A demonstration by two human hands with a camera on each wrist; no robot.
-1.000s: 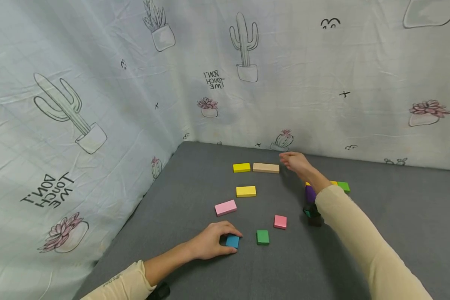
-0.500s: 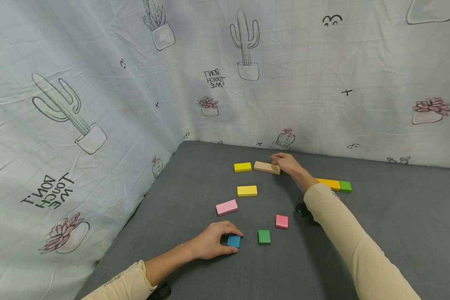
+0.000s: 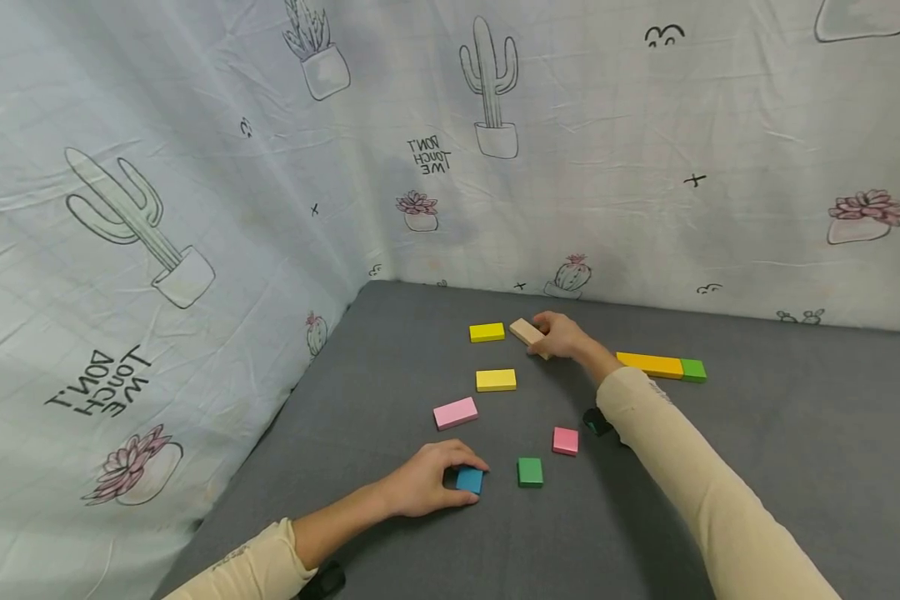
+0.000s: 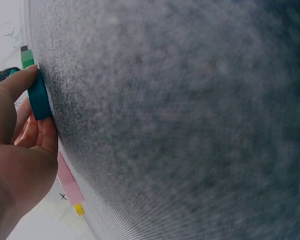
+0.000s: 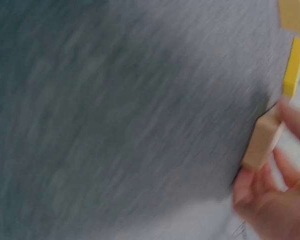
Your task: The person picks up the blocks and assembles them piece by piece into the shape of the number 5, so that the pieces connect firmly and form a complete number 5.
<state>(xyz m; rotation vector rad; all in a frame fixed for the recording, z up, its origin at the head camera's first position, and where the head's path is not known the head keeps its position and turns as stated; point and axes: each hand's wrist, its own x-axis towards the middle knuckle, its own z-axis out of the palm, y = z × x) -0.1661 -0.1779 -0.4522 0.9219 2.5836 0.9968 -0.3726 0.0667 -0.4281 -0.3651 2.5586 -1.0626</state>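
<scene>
With twelve o'clock pointing straight away from me, my right hand (image 3: 561,335) was half curled, thumb and fingers pinching the plain wooden block (image 3: 524,330), which stuck out toward ten o'clock. I could not tell whether its whole underside met the surface. My left hand (image 3: 429,482) bent into a C, thumb and fingertips on opposite sides of the blue block (image 3: 469,480) at its three o'clock.

Farther along at three lay the green block (image 3: 529,472), with the coral square (image 3: 566,441) just beyond toward two. The pink block (image 3: 456,412) sat at twelve from the blue one, the nearer yellow block (image 3: 496,380) past it toward one. The farther yellow block (image 3: 487,332) was at nine from my right hand; between three and four, the orange block (image 3: 648,365) met the lime block (image 3: 693,371) end to end.

Under everything spread the dark grey surface (image 3: 390,375), fine-grained up close, shadowed beneath my right sleeve (image 3: 697,475). White hanging cloth (image 3: 600,167) closed the room at twelve and ran down past ten toward nine, softly creased, printed with potted cacti, pink succulents and lettering that showed reversed.
</scene>
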